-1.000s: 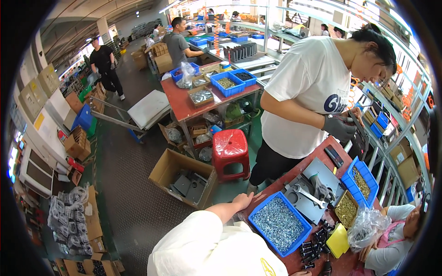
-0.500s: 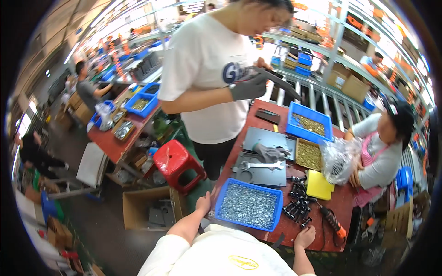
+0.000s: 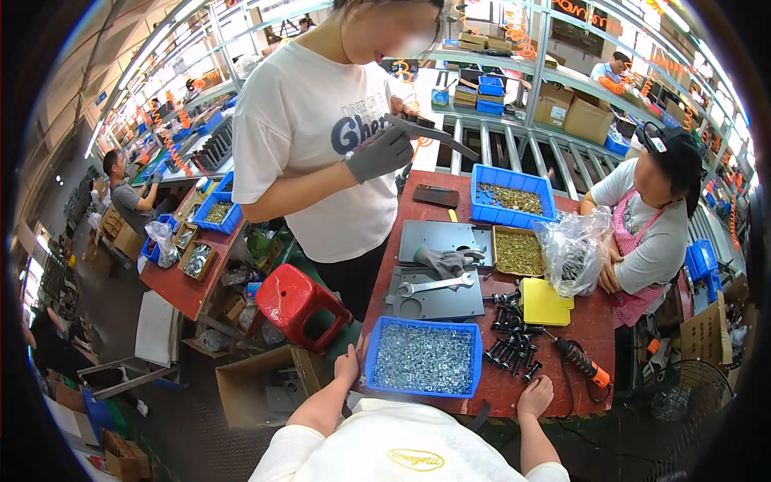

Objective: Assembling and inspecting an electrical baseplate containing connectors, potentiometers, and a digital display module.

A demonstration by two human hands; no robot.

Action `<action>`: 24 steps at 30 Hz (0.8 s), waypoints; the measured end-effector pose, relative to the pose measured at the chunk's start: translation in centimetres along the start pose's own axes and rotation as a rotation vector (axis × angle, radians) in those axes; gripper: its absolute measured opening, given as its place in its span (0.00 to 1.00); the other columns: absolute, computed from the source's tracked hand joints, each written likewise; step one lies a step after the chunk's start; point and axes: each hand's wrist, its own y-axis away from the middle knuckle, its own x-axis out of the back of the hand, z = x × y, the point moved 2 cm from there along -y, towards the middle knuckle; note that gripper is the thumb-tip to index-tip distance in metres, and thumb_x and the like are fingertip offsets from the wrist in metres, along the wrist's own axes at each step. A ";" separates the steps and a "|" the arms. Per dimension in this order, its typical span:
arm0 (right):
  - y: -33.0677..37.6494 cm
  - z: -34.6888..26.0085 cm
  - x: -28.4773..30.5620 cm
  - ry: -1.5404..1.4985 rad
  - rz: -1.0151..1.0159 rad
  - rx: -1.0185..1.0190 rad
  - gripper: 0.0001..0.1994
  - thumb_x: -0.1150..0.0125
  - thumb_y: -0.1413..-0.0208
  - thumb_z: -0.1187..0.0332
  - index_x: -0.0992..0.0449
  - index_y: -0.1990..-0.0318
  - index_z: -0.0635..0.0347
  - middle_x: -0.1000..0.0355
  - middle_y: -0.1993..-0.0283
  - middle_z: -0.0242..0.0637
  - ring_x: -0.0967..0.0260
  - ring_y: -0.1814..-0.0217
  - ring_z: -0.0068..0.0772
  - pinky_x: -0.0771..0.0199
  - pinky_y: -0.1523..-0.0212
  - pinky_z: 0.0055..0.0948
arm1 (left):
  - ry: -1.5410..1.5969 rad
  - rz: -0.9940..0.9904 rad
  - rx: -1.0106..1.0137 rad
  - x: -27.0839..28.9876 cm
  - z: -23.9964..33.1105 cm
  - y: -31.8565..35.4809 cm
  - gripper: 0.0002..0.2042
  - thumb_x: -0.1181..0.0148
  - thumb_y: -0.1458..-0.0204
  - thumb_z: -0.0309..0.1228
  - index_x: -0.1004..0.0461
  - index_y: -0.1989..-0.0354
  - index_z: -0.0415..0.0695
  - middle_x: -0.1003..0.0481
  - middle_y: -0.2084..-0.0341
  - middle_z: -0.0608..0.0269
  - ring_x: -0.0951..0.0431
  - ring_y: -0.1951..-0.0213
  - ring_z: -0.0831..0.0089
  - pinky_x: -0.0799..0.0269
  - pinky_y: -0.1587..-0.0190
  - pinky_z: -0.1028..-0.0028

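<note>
- Left hand [image 3: 348, 367] rests at the near-left corner of the blue tray of screws [image 3: 423, 358] on the red worktop [image 3: 590, 321] – fingers open, holding nothing.
- Right hand [image 3: 536, 396] lies flat by the black bolts [image 3: 509, 345], apparently empty.
- Steady the tray before picking.

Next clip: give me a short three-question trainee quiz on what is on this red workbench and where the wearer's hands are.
1. True or false: the left hand rests at the edge of the blue bin of silver fasteners.
2. What tool lies on the grey metal plate?
A. wrench
B. hammer
C. scissors
3. Fill in: the right hand is nearest the cluster of black ____ on the red workbench.

Key: 1 true; 2 A, an open-ended wrench; 3 bolts (small, so the kind is a best reading).
</note>
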 end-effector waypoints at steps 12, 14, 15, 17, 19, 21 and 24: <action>0.0 0.0 0.0 0.033 -0.009 0.012 0.07 0.50 0.47 0.70 0.34 0.61 0.59 0.34 0.62 0.40 0.36 0.56 0.43 0.37 0.57 0.39 | -0.020 0.002 0.002 -0.3 -0.8 -0.6 0.32 0.66 0.42 0.53 0.23 0.63 0.35 0.26 0.63 0.37 0.27 0.56 0.43 0.34 0.51 0.57; -0.1 0.2 -0.4 0.037 -0.004 0.007 0.07 0.50 0.47 0.70 0.34 0.62 0.59 0.34 0.62 0.40 0.36 0.56 0.43 0.37 0.57 0.39 | -0.007 -0.004 -0.010 -0.5 -0.9 -0.9 0.32 0.66 0.42 0.53 0.23 0.63 0.36 0.26 0.63 0.37 0.27 0.56 0.43 0.34 0.51 0.57; 0.0 0.3 -0.6 0.038 -0.004 0.005 0.07 0.50 0.47 0.70 0.33 0.62 0.59 0.34 0.62 0.40 0.36 0.56 0.42 0.37 0.57 0.39 | -0.003 0.001 -0.009 -0.5 -0.8 -0.8 0.31 0.66 0.42 0.53 0.23 0.62 0.36 0.26 0.63 0.37 0.27 0.56 0.43 0.34 0.51 0.57; 0.0 0.4 -0.8 0.045 0.011 0.005 0.07 0.50 0.47 0.70 0.33 0.62 0.59 0.34 0.63 0.40 0.36 0.56 0.42 0.37 0.57 0.39 | -0.001 -0.001 -0.005 -0.4 -0.5 -0.6 0.31 0.66 0.42 0.53 0.23 0.62 0.36 0.26 0.63 0.37 0.27 0.56 0.43 0.34 0.51 0.57; 0.0 0.2 -0.7 0.053 0.020 0.007 0.07 0.50 0.47 0.70 0.33 0.62 0.59 0.34 0.63 0.40 0.36 0.56 0.42 0.37 0.57 0.39 | -0.001 -0.003 0.006 -0.4 -0.4 -0.7 0.31 0.66 0.42 0.53 0.23 0.63 0.36 0.26 0.63 0.37 0.27 0.56 0.43 0.34 0.51 0.57; -0.2 -0.1 -0.4 0.049 0.003 0.007 0.07 0.49 0.48 0.70 0.33 0.62 0.59 0.34 0.63 0.39 0.36 0.57 0.42 0.37 0.57 0.39 | 0.030 -0.007 0.002 -0.4 -0.5 -0.9 0.32 0.66 0.42 0.53 0.23 0.63 0.35 0.26 0.64 0.36 0.27 0.56 0.42 0.34 0.51 0.57; -0.2 0.0 -0.2 0.037 -0.005 -0.010 0.07 0.49 0.48 0.70 0.33 0.62 0.59 0.34 0.63 0.39 0.36 0.57 0.42 0.37 0.57 0.39 | 0.008 0.014 -0.009 -0.2 0.1 -0.4 0.32 0.66 0.42 0.53 0.23 0.63 0.35 0.26 0.64 0.36 0.27 0.57 0.42 0.34 0.51 0.57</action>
